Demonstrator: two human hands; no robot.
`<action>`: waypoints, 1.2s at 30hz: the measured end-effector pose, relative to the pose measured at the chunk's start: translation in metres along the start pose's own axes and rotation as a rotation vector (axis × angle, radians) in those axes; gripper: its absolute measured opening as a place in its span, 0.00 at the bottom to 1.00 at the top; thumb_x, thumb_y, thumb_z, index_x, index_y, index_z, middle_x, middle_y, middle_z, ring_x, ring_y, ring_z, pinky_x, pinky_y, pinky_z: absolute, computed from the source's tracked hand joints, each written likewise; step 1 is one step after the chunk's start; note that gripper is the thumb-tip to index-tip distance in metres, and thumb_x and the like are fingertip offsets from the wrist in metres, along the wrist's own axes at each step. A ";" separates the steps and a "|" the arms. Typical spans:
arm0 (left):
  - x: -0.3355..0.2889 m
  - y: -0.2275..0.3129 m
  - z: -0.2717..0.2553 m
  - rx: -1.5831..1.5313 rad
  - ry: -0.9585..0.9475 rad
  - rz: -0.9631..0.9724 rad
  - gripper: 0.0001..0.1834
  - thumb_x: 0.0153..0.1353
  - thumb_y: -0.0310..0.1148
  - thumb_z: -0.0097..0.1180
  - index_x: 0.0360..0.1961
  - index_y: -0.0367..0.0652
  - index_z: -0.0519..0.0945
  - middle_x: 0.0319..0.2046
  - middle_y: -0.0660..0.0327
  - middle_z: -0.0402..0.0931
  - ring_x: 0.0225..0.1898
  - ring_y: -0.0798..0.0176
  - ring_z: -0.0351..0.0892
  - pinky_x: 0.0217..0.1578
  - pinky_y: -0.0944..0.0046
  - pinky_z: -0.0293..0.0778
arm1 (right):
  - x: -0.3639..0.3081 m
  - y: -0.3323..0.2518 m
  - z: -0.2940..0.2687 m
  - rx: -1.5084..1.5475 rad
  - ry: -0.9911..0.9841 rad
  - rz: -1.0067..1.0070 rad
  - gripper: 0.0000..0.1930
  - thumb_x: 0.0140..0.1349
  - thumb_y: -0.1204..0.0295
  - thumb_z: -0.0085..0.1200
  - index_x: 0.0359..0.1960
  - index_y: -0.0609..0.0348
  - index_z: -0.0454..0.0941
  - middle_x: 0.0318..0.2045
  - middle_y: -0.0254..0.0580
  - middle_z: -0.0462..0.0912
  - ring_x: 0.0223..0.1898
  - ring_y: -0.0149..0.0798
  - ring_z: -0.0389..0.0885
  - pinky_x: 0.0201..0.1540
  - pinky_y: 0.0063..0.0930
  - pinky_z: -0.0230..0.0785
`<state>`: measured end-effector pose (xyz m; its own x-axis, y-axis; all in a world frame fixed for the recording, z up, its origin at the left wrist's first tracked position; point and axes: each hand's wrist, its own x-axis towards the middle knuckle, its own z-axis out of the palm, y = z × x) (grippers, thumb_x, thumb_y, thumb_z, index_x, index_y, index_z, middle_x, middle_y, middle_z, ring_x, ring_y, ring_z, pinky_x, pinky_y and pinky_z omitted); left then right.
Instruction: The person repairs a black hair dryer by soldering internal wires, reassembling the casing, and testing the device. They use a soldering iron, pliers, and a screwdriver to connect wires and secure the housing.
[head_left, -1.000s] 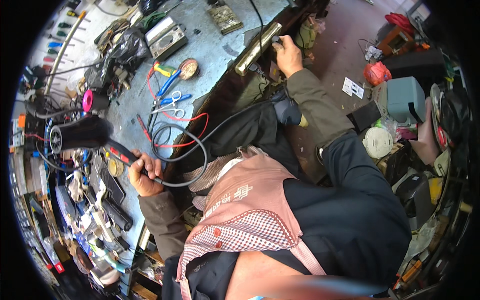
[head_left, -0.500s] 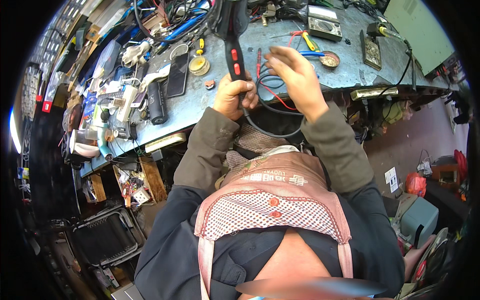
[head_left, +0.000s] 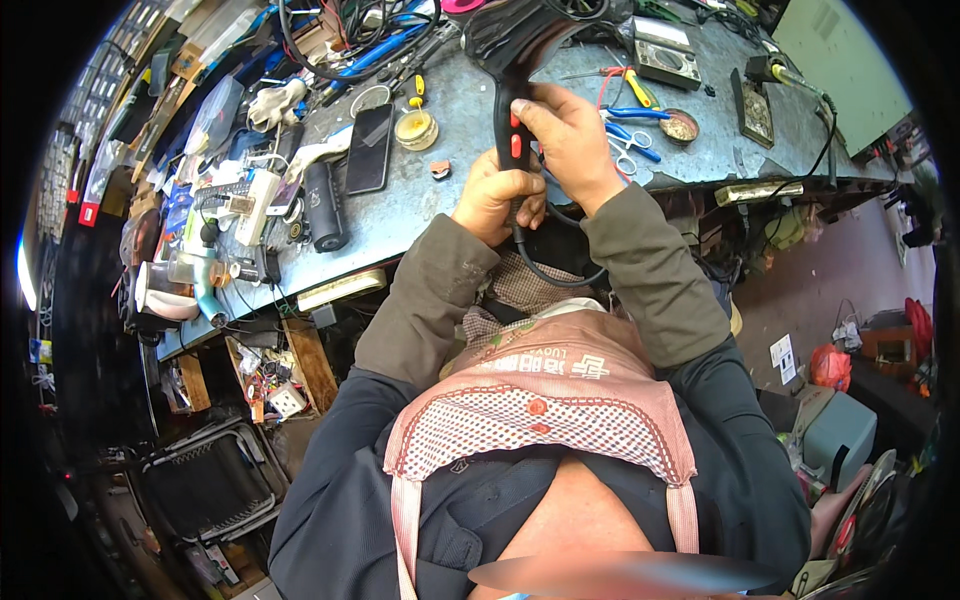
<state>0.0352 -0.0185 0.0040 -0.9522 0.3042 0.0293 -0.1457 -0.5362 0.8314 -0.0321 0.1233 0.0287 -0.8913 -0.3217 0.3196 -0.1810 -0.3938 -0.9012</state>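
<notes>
The black hair dryer (head_left: 515, 40) now stands upright over the near edge of the counter (head_left: 420, 190), its handle with red switches pointing down toward the person. Half a second ago it sat lower and further left between the hands, and a second ago it lay far out on the counter with only one hand near it — so the dryer has been brought in and raised for close handling, and both hands have closed on it. The left hand (head_left: 497, 195) is wrapped shut around the bottom of the handle, where the black cord (head_left: 560, 275) leaves and loops down toward the lap. The right hand (head_left: 570, 145) is closed higher on the handle, thumb lying by the red switches. Just beside the hands on the counter lie a small round tin (head_left: 416, 128), a dark phone (head_left: 369, 147) and a black cylinder (head_left: 322, 207); blue-handled scissors (head_left: 630, 140) lie to the right, near an open tin (head_left: 684, 125).
</notes>
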 end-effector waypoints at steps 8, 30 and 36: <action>-0.003 0.002 0.001 -0.021 -0.057 -0.002 0.08 0.58 0.22 0.60 0.38 0.40 0.75 0.18 0.56 0.74 0.14 0.61 0.73 0.21 0.60 0.76 | -0.003 -0.007 -0.001 0.317 -0.086 0.174 0.22 0.78 0.65 0.56 0.65 0.69 0.74 0.54 0.51 0.86 0.52 0.41 0.85 0.57 0.37 0.79; 0.003 -0.013 -0.002 0.497 0.025 0.203 0.13 0.77 0.38 0.59 0.50 0.41 0.74 0.27 0.65 0.75 0.22 0.71 0.73 0.24 0.69 0.68 | -0.007 -0.028 -0.009 0.076 -0.195 0.108 0.20 0.75 0.73 0.57 0.66 0.64 0.73 0.58 0.46 0.85 0.58 0.43 0.85 0.61 0.39 0.78; 0.001 -0.016 0.000 0.455 0.028 0.218 0.12 0.76 0.38 0.60 0.50 0.42 0.74 0.28 0.66 0.74 0.22 0.71 0.72 0.23 0.69 0.68 | -0.012 -0.016 -0.013 0.205 -0.205 0.112 0.28 0.70 0.75 0.62 0.70 0.69 0.69 0.58 0.49 0.83 0.56 0.41 0.85 0.60 0.35 0.78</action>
<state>0.0362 -0.0097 -0.0091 -0.9552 0.1991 0.2191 0.1829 -0.1851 0.9655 -0.0237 0.1446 0.0359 -0.7948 -0.5313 0.2931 0.0196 -0.5052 -0.8628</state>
